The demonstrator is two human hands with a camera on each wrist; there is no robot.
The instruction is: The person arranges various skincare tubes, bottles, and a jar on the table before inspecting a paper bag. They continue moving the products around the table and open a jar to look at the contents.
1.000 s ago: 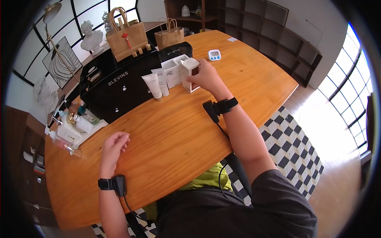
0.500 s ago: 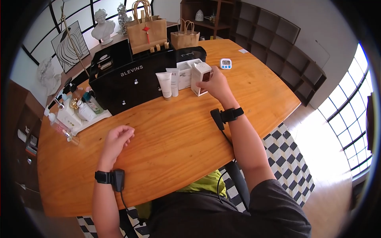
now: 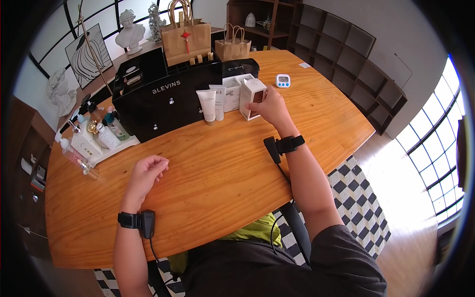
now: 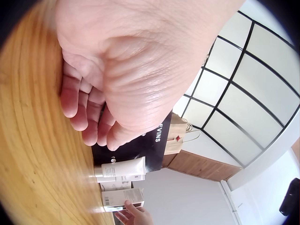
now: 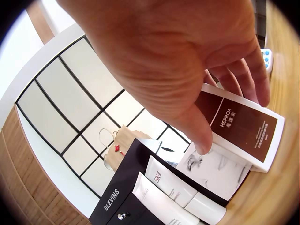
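My right hand (image 3: 274, 106) grips a white box with a brown panel (image 3: 251, 96), thumb on the near side and fingers round the far side. The box stands upright on the wooden table, and its panel reads HEPROA in the right wrist view. Beside it is a white compartment holder (image 3: 231, 96) with a face drawing on its front. Two white tubes (image 3: 208, 106) stand on their caps left of the holder. My left hand (image 3: 147, 173) lies at the table's near left, fingers loosely curled, holding nothing; its palm (image 4: 140, 70) fills much of the left wrist view.
Behind the tubes stands a black BLEVINS case (image 3: 173, 101). Several bottles fill a white tray (image 3: 116, 151) at the left. A white timer (image 3: 282, 80) sits beyond my right hand. Paper bags (image 3: 185, 44) rise at the back.
The head view has shifted, so the scene sits farther right and lower than a second ago. My right hand keeps its grip on the box; my left hand stays loosely curled.
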